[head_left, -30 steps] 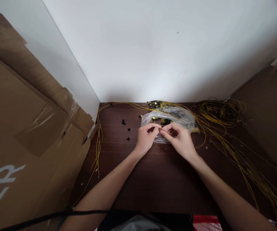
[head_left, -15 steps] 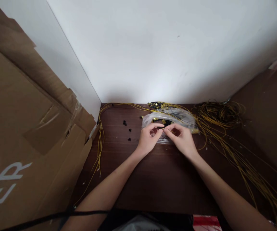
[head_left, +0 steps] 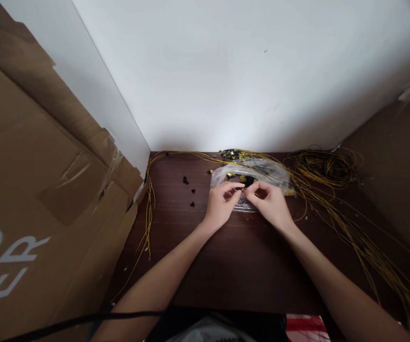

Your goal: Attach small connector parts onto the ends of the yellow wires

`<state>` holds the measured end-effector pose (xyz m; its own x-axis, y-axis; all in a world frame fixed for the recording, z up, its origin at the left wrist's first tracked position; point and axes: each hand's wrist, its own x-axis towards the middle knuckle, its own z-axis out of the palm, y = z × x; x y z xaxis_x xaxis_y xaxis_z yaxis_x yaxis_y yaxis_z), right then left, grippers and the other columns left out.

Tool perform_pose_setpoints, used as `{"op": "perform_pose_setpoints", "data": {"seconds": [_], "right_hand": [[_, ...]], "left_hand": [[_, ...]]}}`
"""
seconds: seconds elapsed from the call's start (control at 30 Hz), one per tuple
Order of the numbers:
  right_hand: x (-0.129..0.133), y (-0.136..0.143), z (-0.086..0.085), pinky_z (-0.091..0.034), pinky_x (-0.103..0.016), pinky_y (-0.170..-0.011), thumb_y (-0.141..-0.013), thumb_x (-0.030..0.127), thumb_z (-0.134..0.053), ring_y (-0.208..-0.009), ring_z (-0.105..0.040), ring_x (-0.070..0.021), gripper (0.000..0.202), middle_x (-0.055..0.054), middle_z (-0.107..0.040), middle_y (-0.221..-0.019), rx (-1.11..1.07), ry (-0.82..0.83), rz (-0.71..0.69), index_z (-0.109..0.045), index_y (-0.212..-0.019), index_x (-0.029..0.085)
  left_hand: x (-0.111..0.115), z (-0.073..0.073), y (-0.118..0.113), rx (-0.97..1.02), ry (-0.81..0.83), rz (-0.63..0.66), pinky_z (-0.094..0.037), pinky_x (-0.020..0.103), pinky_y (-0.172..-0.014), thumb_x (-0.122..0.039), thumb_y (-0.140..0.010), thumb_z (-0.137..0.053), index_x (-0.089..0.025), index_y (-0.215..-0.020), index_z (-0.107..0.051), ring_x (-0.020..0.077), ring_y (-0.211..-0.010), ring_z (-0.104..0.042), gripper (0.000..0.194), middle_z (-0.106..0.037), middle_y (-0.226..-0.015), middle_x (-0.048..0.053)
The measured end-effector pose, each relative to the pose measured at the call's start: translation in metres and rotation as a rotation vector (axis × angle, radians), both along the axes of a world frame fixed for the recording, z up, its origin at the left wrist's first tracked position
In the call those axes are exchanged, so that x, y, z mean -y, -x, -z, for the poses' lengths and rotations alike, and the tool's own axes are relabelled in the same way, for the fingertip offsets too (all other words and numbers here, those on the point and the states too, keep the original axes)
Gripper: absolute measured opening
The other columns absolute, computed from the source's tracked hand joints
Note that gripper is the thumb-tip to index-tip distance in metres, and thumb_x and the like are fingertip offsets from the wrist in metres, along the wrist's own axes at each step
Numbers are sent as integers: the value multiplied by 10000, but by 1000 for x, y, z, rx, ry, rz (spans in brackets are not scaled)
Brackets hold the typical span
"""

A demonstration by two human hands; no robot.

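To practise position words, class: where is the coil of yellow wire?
In the head view, the coil lies in the far right corner of the table, by the white wall, right of the plastic bag.

Site type: small workshop-style wiring station; the kind of building around it cannot be determined. Indicators: a dark wood-grain surface is bounded by a plain white wall at 12 o'clock and printed cardboard at 9 o'clock. A coil of yellow and dark wire lies at 3 o'clock; loose yellow wires extend toward 4 o'clock. Near the centre, a plastic bag holds black-and-yellow parts. Small black pieces lie apart from it, toward 9 o'clock.
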<state>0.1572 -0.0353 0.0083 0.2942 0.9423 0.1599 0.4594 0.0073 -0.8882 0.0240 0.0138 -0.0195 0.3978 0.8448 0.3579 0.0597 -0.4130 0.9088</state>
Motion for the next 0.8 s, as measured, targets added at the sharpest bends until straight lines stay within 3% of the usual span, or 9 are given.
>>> {"op": "perform_pose_setpoints", "data": {"seconds": [0.37,0.8], "right_hand": [[-1,-1,-1,-391,-256,-589,-672,299,-604,-597,-509,-134,158,-19,-588,-645,-159,-14,-49,-600,-662,141],[-2,-5,-1,-404,-268,-618,-649,303,-636,-611,-521,-135,167,-22,-607,-652,-207,23,-85,-612,-644,138]], "left_hand": [[4,-5,0,12,-123,3,-468,238,-553,-115,-775,-546,-184,-907,-669,122,-661,-566,193,-633,-805,41],[3,-7,0,-1,-106,-29,-464,250,-537,-85,-762,-550,-183,-877,-672,118,-622,-547,194,-627,-760,31]]}}
